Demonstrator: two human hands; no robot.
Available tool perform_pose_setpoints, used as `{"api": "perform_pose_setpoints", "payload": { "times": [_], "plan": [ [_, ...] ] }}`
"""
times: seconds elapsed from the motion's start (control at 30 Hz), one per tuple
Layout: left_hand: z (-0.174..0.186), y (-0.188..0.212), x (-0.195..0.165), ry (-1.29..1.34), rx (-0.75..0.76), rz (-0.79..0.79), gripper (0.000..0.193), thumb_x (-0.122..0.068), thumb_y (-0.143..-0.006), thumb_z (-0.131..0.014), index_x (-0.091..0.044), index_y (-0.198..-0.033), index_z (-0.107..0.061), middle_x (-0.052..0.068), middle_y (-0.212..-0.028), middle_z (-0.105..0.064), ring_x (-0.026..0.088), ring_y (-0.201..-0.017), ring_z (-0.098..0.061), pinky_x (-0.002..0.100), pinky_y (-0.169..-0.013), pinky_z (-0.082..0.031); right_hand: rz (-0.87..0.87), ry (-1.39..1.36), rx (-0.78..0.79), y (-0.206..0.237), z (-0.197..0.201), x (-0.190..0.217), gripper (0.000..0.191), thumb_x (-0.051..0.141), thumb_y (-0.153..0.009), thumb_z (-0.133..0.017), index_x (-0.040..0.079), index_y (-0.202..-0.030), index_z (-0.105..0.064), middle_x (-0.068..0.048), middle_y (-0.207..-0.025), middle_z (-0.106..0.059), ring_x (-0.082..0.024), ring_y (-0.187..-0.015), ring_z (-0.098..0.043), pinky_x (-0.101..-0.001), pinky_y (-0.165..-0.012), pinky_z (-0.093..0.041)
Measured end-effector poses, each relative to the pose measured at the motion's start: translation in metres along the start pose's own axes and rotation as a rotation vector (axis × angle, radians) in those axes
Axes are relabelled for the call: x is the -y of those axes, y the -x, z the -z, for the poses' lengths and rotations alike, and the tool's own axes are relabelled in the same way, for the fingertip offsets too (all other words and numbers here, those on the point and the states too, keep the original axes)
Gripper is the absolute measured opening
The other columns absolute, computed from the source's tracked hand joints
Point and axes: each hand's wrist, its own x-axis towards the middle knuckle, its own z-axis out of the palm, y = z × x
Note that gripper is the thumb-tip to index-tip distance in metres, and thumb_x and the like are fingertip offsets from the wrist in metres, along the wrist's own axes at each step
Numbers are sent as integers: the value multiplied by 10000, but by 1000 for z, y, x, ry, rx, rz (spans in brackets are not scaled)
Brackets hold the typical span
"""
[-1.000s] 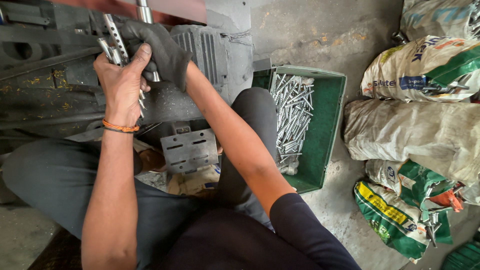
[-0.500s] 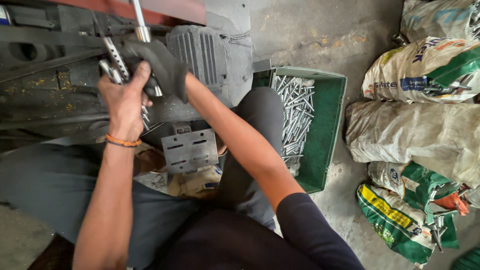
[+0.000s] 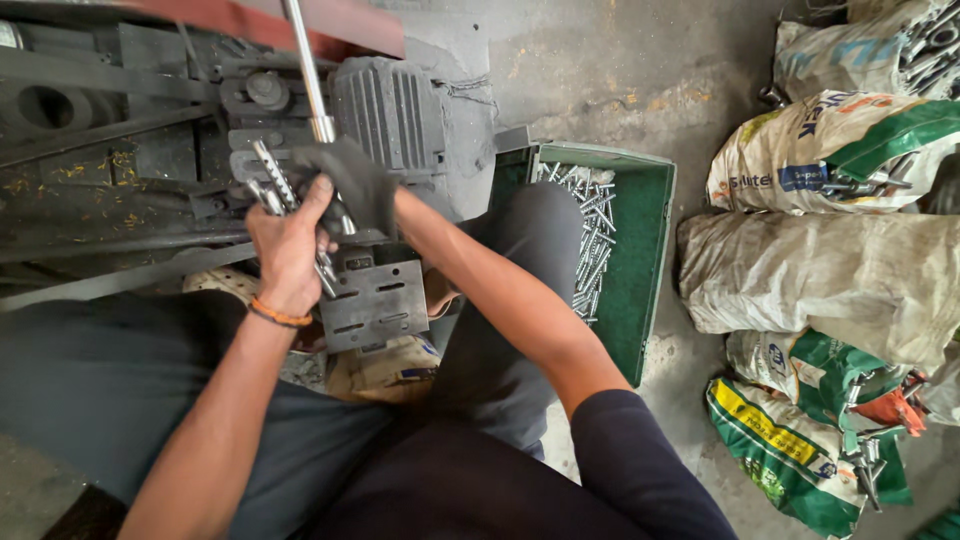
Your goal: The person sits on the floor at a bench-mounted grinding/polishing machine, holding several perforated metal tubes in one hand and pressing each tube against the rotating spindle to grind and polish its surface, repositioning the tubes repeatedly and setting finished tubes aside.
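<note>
My left hand (image 3: 290,250), with an orange band on the wrist, is closed around a bunch of long threaded metal bolts (image 3: 272,178) in front of a dark, greasy machine (image 3: 120,130). My right hand (image 3: 350,190) wears a dark glove and grips the lower end of a shiny steel lever rod (image 3: 305,70) rising from the machine. Both hands touch each other just above a grey slotted metal plate (image 3: 375,300). I sit with my knees apart.
A green plastic crate (image 3: 645,250) holding several silver bolts sits by my right knee. Stuffed woven sacks (image 3: 830,270) pile up on the right, some with metal parts poking out. A ribbed grey motor housing (image 3: 390,110) stands behind the hands.
The view has shifted so the hands sit lower and further right in frame. My gloved right hand stays on the lever rod; my left hand still holds the bolts.
</note>
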Motion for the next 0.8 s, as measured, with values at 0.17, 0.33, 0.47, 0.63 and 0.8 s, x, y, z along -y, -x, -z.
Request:
{"api": "perform_pose_setpoints", "payload": {
  "times": [0.17, 0.33, 0.47, 0.63, 0.8],
  "plan": [
    [4, 15, 9, 32, -5, 2, 246, -175, -878, -852, -92, -916, -623, -13, -702, -634, 74, -435, -493, 244, -381, -401, -339, -121, 152, 19, -5, 8, 224, 238, -877, -580, 40, -954, -652, -135, -704, -705, -264, -595, -706, -377, -586, -556],
    [2, 25, 13, 6, 0, 22, 256, -174, -867, -855, -81, -936, -627, -2, -710, -637, 80, -447, -501, 244, -386, -391, -141, 15, 67, 27, -12, 6, 228, 226, -844, -634, 34, -963, -666, -125, -778, -719, -218, -690, -736, -357, -629, -572],
    [-1, 28, 8, 43, -21, 30, 278, -177, -860, -859, -87, -933, -607, -2, -698, -615, 85, -428, -478, 256, -376, -404, -241, -145, 93, 28, -10, 8, 195, 211, -900, -606, 30, -954, -653, -89, -752, -706, -205, -666, -707, -346, -612, -579],
    [-2, 32, -9, 62, -4, -37, 307, -126, -851, -870, -103, -926, -573, -14, -729, -620, 81, -436, -481, 262, -394, -432, -40, -167, 183, 19, 13, 26, 194, 223, -970, -588, 42, -1018, -636, -29, -741, -673, -105, -549, -631, -288, -523, -531],
    [20, 38, -40, 120, 68, -181, 162, -74, -881, -772, -52, -1013, -681, -6, -768, -641, 102, -459, -495, 265, -420, -425, -449, -710, 154, 13, 32, 78, 246, 267, -1032, -569, 55, -1154, -594, 42, -612, -424, -56, -416, -402, -261, -367, -348]
  ]
}}
